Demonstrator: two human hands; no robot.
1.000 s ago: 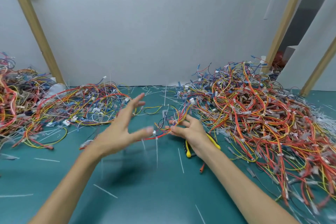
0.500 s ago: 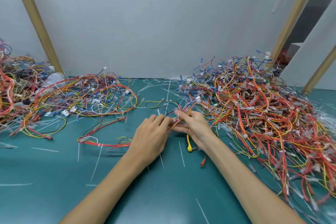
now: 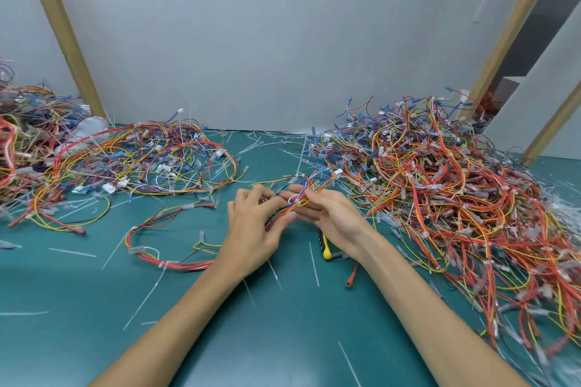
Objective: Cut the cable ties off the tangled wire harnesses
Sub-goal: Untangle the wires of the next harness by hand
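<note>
A thin wire harness (image 3: 300, 198) of red, yellow and blue wires runs between my two hands at the middle of the green table. A white cable tie (image 3: 295, 200) binds it there. My left hand (image 3: 253, 231) curls its fingers round the bundle from the left. My right hand (image 3: 328, 217) pinches the same bundle just right of the tie. The harness trails left in a red loop (image 3: 147, 248) on the table. A yellow-and-black cutter (image 3: 325, 249) lies on the table, partly under my right wrist.
A big heap of tangled harnesses (image 3: 446, 198) fills the right side. Another pile (image 3: 141, 163) lies at the back left, and a further one (image 3: 19, 148) at the far left edge. Cut white tie strips (image 3: 314, 264) are scattered over the green mat (image 3: 78, 308).
My left hand, spread open and raised a second ago, has come down and closed on the harness beside my right hand. The harness's red loop now lies on the table at left.
</note>
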